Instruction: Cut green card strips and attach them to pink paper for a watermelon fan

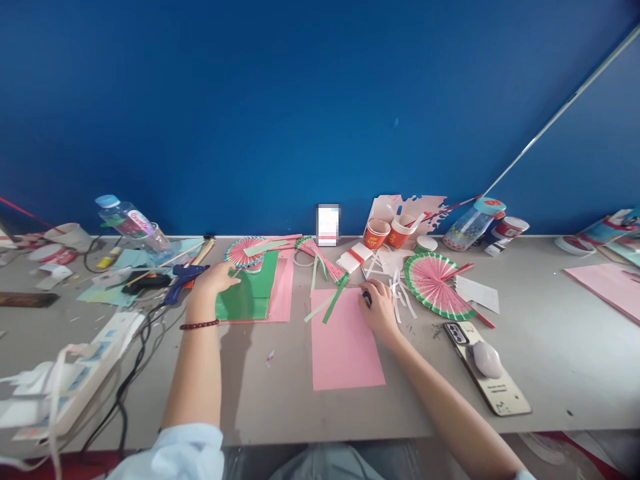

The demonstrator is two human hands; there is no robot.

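My left hand [215, 280] reaches over the left edge of the green paper [250, 290], its thumb apart from the fingers. Under that lies a larger pink sheet [283, 287]. A small pleated paper fan [245, 252] with a blue-green rim is just beyond the fingertips, and a blue glue gun [183, 281] lies left of the wrist. My right hand [379, 303] is closed around black-handled scissors [367, 298], mostly hidden by the fingers, at the right edge of a pink sheet [345, 347]. A dark green strip [336, 299] crosses that sheet's top edge.
A round watermelon-like fan [435, 287] lies right of my right hand, near a phone [487, 370] bearing a mouse [487, 360]. Paper cups [377, 233] stand by the blue wall. A power strip [90, 367] with cables and a plastic bottle [133, 223] are on the left.
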